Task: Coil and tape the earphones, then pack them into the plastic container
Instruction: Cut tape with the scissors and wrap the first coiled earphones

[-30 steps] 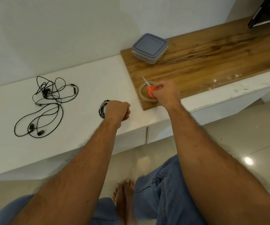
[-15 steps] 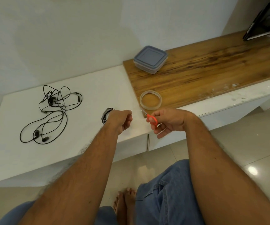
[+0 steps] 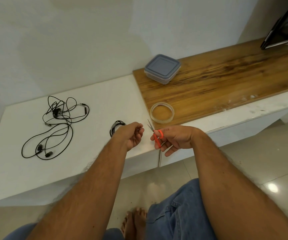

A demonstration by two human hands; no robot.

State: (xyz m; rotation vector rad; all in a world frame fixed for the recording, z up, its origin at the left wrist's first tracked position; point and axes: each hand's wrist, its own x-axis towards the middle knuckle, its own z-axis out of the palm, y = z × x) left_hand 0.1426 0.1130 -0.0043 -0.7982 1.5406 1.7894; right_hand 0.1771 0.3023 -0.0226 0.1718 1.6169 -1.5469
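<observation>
Gripping one small pair of orange-handled scissors (image 3: 154, 134) in the right hand (image 3: 175, 140), thumb through a loop, blades slightly parted and pointing up-left toward the left hand. Curled loosely into a half fist, the left hand (image 3: 133, 134), just left of the blades; cannot tell whether anything thin sits between its fingertips. Lying behind that hand on the white glossy countertop (image 3: 27, 170), one coiled black earphone bundle (image 3: 116, 128), partly hidden by the wrist. Spread farther left on the same white surface, a tangle of loose black earphone cords (image 3: 56, 127), apparently two sets, four earbuds countable. Resting flat at the near corner of the brown wooden board (image 3: 226, 80), one roll of clear tape (image 3: 162, 112). Sitting closed at the board's far left corner, one square clear plastic container with grey lid (image 3: 162, 68). Leaning at top right, one dark screen (image 3: 285, 26).
</observation>
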